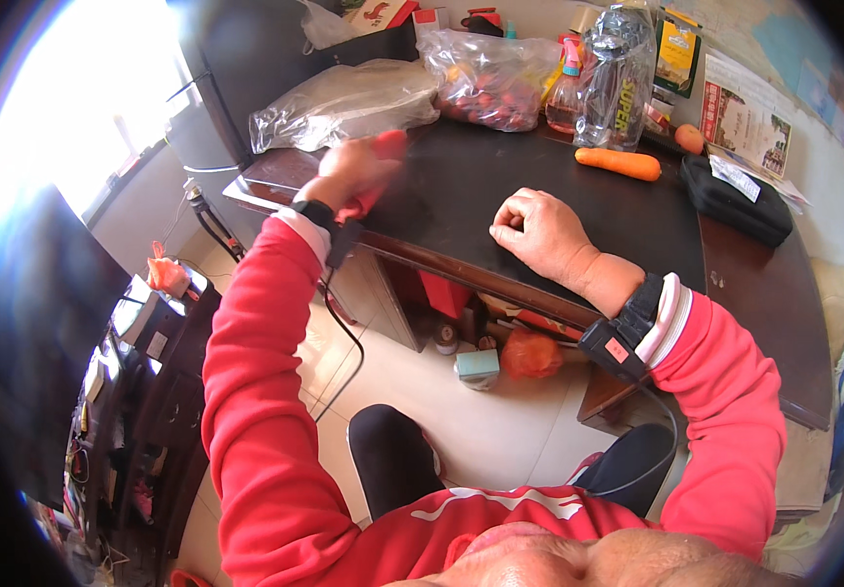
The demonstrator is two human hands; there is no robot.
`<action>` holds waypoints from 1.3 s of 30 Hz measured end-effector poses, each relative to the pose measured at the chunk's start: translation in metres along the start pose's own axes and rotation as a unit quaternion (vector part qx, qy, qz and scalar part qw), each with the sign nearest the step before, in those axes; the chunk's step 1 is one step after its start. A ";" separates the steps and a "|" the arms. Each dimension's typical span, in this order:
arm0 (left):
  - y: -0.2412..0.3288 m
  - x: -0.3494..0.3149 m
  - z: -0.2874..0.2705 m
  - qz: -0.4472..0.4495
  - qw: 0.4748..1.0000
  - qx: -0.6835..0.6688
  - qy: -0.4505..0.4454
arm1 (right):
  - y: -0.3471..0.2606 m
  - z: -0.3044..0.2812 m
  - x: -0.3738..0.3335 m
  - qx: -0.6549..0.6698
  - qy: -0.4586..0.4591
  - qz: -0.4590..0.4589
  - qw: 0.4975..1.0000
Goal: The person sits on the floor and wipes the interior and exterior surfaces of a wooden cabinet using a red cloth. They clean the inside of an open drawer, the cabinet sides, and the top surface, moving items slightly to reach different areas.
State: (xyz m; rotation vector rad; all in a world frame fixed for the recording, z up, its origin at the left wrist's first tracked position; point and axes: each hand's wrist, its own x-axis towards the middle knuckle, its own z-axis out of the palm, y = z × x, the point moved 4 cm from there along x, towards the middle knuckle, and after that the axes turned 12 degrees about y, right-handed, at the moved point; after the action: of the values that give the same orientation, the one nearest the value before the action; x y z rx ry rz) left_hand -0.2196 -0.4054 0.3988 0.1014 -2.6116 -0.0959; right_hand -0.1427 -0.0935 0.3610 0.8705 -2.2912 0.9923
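Note:
My left hand (351,168) is over the left part of the dark desk top (461,186), slightly smeared by motion. It grips a red cloth (389,146), which shows above the fingers and hangs below the palm. Just past that hand lies a clear plastic bag (343,103). My right hand (544,230) is curled into a loose fist at the desk's front edge, and nothing shows in it. Beyond it, an orange carrot (618,163) lies on the desk.
Along the back stand a clear bag of red items (490,83), a spray bottle (564,93) and a dark bottle in plastic (617,88). A black case (738,201) is at the right. Below the desk are an open shelf and an orange bag (531,353).

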 end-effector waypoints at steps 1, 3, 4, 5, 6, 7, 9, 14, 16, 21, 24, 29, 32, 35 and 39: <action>0.024 -0.009 -0.002 0.022 0.999 0.003 -0.030 | -0.005 -0.001 -0.001 0.060 -0.001 0.016 0.998; 0.075 -0.034 -0.009 0.092 0.995 -0.042 -0.005 | -0.020 -0.002 -0.006 0.142 -0.029 0.011 0.989; 0.098 -0.045 -0.011 0.119 0.992 -0.039 -0.009 | -0.030 -0.004 -0.013 0.164 -0.054 -0.011 0.985; 0.118 -0.054 -0.011 0.160 0.986 -0.050 -0.012 | -0.039 -0.005 -0.020 0.185 -0.080 -0.033 0.979; 0.135 -0.065 -0.012 0.190 0.978 -0.081 0.006 | -0.049 -0.010 -0.027 0.184 -0.091 -0.106 0.973; 0.147 -0.074 -0.012 0.218 0.970 -0.112 0.003 | -0.057 -0.014 -0.031 0.189 -0.091 -0.161 0.964; 0.158 -0.088 -0.018 0.296 0.940 -0.167 0.048 | -0.061 -0.020 -0.032 0.220 -0.071 -0.161 0.960; 0.123 -0.080 -0.013 0.221 0.957 -0.179 0.059 | -0.035 -0.022 -0.017 0.226 -0.046 0.060 0.971; 0.095 -0.061 -0.006 0.169 0.976 -0.130 0.043 | -0.034 -0.018 -0.015 0.230 -0.066 0.069 0.969; -0.032 -0.012 0.006 0.009 0.998 -0.021 0.058 | -0.039 -0.015 -0.025 0.179 -0.113 0.035 0.977; -0.130 0.003 0.007 -0.102 0.989 0.058 0.087 | -0.041 -0.016 -0.025 0.158 -0.100 -0.001 0.982; -0.264 -0.009 -0.001 -0.286 0.936 0.137 0.154 | -0.041 -0.011 -0.022 0.167 -0.115 0.027 0.979; -0.291 -0.010 0.007 -0.322 0.930 0.075 0.159 | -0.040 -0.002 -0.016 0.166 -0.130 0.064 0.975; -0.284 -0.005 0.007 -0.277 0.944 0.108 0.143 | -0.038 0.006 -0.011 0.180 -0.134 0.095 0.970; -0.232 0.001 0.005 -0.192 0.966 0.117 0.131 | -0.037 0.007 -0.010 0.179 -0.131 0.099 0.970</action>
State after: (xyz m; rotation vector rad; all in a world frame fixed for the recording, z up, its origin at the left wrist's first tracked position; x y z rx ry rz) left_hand -0.2102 -0.6357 0.3750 0.6578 -2.2986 0.0867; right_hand -0.1107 -0.1151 0.3667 0.9770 -2.5000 1.4929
